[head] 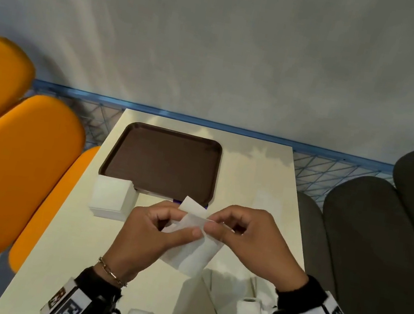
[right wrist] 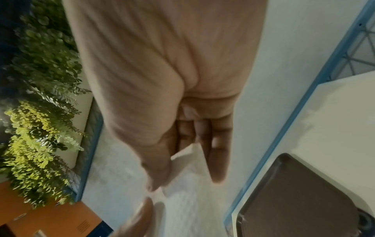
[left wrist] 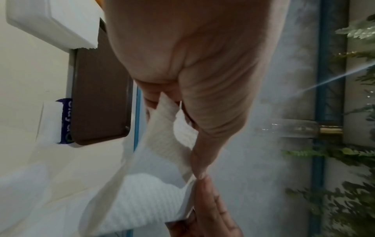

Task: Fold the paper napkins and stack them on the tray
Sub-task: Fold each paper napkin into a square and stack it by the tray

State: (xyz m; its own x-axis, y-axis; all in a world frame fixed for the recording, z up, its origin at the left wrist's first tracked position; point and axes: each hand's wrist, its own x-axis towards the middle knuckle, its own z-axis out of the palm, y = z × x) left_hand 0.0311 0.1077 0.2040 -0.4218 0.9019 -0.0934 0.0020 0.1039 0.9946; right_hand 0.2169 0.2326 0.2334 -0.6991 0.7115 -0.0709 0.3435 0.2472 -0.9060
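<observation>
Together, our left hand [head: 149, 232] and right hand [head: 245, 234] pinch one white paper napkin [head: 193, 247] between thumbs and fingertips, held above the cream table [head: 264, 183]. Beyond it lie the brown tray [head: 164, 160] and, touching its near-left corner, a napkin stack [head: 111, 198].

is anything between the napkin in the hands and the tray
Nothing visible. The napkin is held above the table by both hands, and the tray beyond it looks bare. The napkin stack sits off to the left.

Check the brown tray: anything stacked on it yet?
Empty. The head view shows the tray bare; the napkin is held above the table by both hands.
</observation>
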